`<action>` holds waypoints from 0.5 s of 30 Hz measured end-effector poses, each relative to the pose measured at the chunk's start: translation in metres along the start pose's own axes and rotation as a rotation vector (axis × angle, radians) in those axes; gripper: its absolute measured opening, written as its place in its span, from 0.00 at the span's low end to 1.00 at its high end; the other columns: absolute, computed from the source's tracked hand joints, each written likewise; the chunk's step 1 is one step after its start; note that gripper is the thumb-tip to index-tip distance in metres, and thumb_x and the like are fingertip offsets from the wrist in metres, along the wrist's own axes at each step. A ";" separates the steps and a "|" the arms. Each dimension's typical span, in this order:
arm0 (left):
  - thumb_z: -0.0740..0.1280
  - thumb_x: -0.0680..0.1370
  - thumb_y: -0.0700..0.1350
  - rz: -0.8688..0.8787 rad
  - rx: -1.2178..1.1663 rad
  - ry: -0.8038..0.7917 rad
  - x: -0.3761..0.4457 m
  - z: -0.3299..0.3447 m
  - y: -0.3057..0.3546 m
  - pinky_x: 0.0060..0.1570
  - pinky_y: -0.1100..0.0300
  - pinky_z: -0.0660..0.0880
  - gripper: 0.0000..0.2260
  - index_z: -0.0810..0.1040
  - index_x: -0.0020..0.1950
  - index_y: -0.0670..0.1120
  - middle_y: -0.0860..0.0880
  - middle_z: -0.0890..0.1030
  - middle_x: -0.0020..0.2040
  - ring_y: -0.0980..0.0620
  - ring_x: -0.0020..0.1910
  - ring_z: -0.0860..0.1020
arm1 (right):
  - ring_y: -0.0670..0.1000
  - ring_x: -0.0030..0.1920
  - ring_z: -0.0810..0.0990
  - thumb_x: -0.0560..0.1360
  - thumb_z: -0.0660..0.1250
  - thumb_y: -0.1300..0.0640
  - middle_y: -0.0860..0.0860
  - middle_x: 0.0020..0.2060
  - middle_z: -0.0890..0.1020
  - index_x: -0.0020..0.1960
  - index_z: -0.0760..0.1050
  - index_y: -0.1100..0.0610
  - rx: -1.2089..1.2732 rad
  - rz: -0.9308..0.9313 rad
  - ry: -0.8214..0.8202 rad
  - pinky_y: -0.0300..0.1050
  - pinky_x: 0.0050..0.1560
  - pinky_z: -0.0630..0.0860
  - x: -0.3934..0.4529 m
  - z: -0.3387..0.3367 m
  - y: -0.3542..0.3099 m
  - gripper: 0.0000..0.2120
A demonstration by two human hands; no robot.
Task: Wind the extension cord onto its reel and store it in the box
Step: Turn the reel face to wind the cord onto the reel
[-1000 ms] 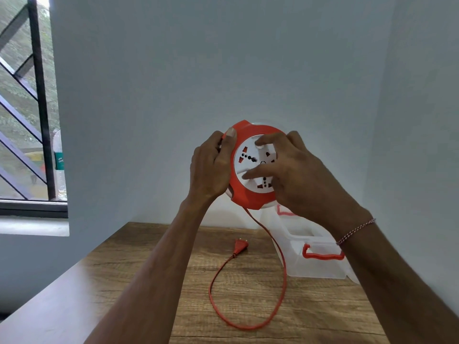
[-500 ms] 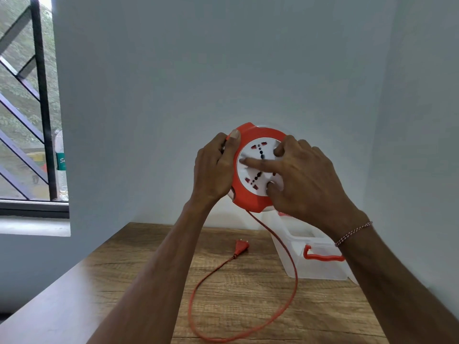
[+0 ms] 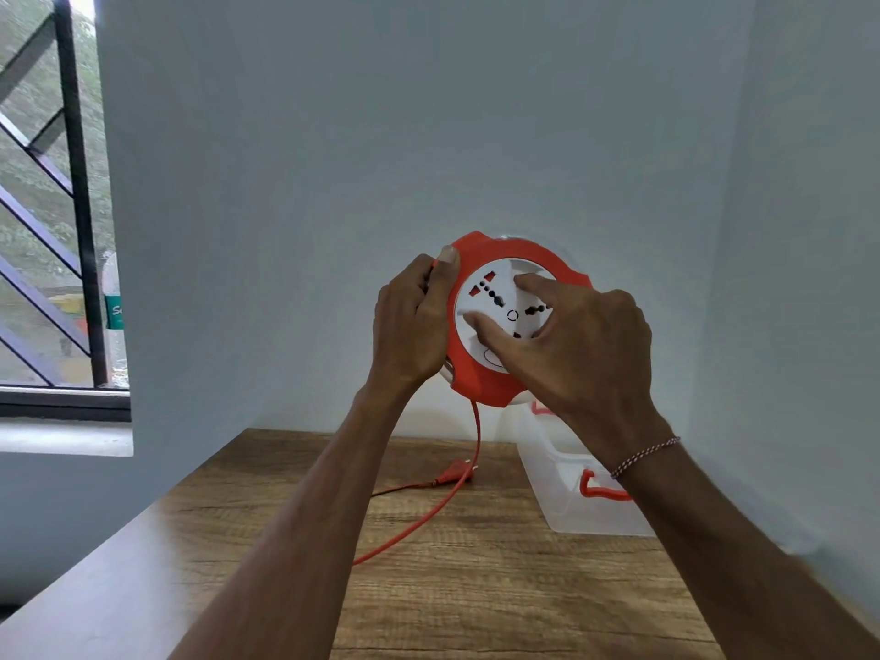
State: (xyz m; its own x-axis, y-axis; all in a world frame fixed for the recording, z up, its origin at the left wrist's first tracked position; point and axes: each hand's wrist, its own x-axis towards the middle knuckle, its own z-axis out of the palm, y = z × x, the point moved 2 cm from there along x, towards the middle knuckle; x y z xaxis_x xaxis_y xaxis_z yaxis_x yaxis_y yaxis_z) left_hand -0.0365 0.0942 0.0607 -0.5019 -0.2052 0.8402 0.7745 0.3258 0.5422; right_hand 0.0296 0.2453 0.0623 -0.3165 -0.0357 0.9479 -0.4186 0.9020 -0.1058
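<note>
While the left hand (image 3: 412, 321) wraps around the left rim of the orange extension cord reel (image 3: 476, 373), thumb laid along its front edge and fingers closed tight on it, the reel is held upright in the air above the far part of the wooden bench (image 3: 476, 588), its face turned toward the camera. On that face sits a white socket disc (image 3: 495, 297) with dark pin holes and small red shutters. Pressed against the disc is the right hand (image 3: 585, 354): the index finger lies across its upper part, the thumb across its lower left, and the other fingers curl over the reel's right side, so this hand grips the disc rather than resting loose. A red-and-white thread bracelet (image 3: 643, 457) circles the right wrist. From the bottom of the reel the orange cord (image 3: 438, 512) hangs straight down, then runs forward and to the left over the bench until the left forearm hides it. Its orange plug (image 3: 455, 473) lies on the bench below the reel, just left of the hanging cord. Below and to the right of the reel stands a clear plastic box (image 3: 562, 497) with red handles, open at the top, on the bench against the wall. Far to the left of the reel is a barred window (image 3: 71, 207), with a plastic bottle (image 3: 113, 312) on its sill.
</note>
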 end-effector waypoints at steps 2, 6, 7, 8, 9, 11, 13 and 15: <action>0.56 0.83 0.57 0.002 0.007 0.008 0.000 0.000 0.001 0.42 0.58 0.83 0.18 0.80 0.50 0.47 0.56 0.83 0.41 0.55 0.38 0.84 | 0.56 0.44 0.84 0.68 0.61 0.29 0.53 0.52 0.84 0.60 0.79 0.54 -0.021 0.020 0.030 0.46 0.47 0.78 0.000 0.000 0.000 0.34; 0.56 0.83 0.56 -0.019 0.001 0.011 0.001 -0.003 0.000 0.44 0.56 0.83 0.16 0.79 0.51 0.49 0.56 0.83 0.43 0.53 0.39 0.84 | 0.54 0.40 0.83 0.70 0.63 0.32 0.53 0.47 0.86 0.60 0.78 0.53 -0.044 -0.074 -0.023 0.45 0.45 0.79 0.004 -0.002 0.003 0.29; 0.56 0.83 0.56 -0.018 0.005 0.015 0.001 -0.004 0.000 0.43 0.56 0.83 0.16 0.79 0.52 0.49 0.56 0.83 0.43 0.53 0.39 0.84 | 0.54 0.42 0.83 0.72 0.65 0.35 0.52 0.47 0.85 0.59 0.79 0.53 -0.036 -0.124 -0.027 0.45 0.45 0.79 0.006 -0.004 0.004 0.26; 0.56 0.82 0.57 -0.016 0.013 0.022 0.002 -0.004 0.000 0.43 0.56 0.83 0.17 0.79 0.52 0.48 0.56 0.83 0.43 0.53 0.39 0.84 | 0.54 0.45 0.82 0.73 0.67 0.40 0.53 0.49 0.85 0.58 0.79 0.53 -0.036 -0.179 -0.033 0.46 0.46 0.79 0.007 -0.005 0.004 0.21; 0.56 0.82 0.57 -0.015 0.021 0.028 0.002 -0.005 -0.001 0.43 0.56 0.83 0.18 0.79 0.52 0.47 0.56 0.83 0.42 0.53 0.38 0.84 | 0.55 0.50 0.80 0.73 0.68 0.46 0.54 0.53 0.83 0.57 0.79 0.52 -0.047 -0.233 -0.058 0.48 0.47 0.79 0.009 -0.005 0.004 0.15; 0.56 0.83 0.56 -0.013 0.039 0.035 0.003 -0.005 -0.002 0.43 0.54 0.84 0.18 0.79 0.51 0.45 0.55 0.83 0.41 0.53 0.38 0.84 | 0.57 0.58 0.74 0.72 0.71 0.55 0.55 0.60 0.78 0.57 0.79 0.48 -0.095 -0.292 -0.186 0.52 0.49 0.79 0.011 -0.003 0.004 0.14; 0.56 0.84 0.55 -0.011 0.050 0.040 0.003 -0.006 -0.003 0.43 0.53 0.84 0.18 0.79 0.51 0.45 0.55 0.83 0.40 0.53 0.37 0.83 | 0.59 0.64 0.69 0.68 0.76 0.55 0.56 0.65 0.73 0.60 0.77 0.44 -0.189 -0.295 -0.336 0.56 0.53 0.77 0.008 0.000 0.003 0.22; 0.56 0.83 0.56 -0.005 0.044 0.035 0.003 -0.005 -0.003 0.43 0.52 0.84 0.19 0.79 0.50 0.44 0.53 0.83 0.41 0.52 0.38 0.83 | 0.61 0.66 0.67 0.65 0.77 0.52 0.57 0.68 0.70 0.65 0.74 0.42 -0.265 -0.287 -0.418 0.60 0.58 0.74 0.005 0.002 0.000 0.30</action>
State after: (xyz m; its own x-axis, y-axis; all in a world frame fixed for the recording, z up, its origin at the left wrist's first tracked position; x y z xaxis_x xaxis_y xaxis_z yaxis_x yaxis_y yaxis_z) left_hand -0.0379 0.0881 0.0618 -0.4910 -0.2389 0.8378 0.7541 0.3649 0.5460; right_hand 0.0260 0.2440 0.0664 -0.5541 -0.4136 0.7224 -0.3265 0.9063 0.2684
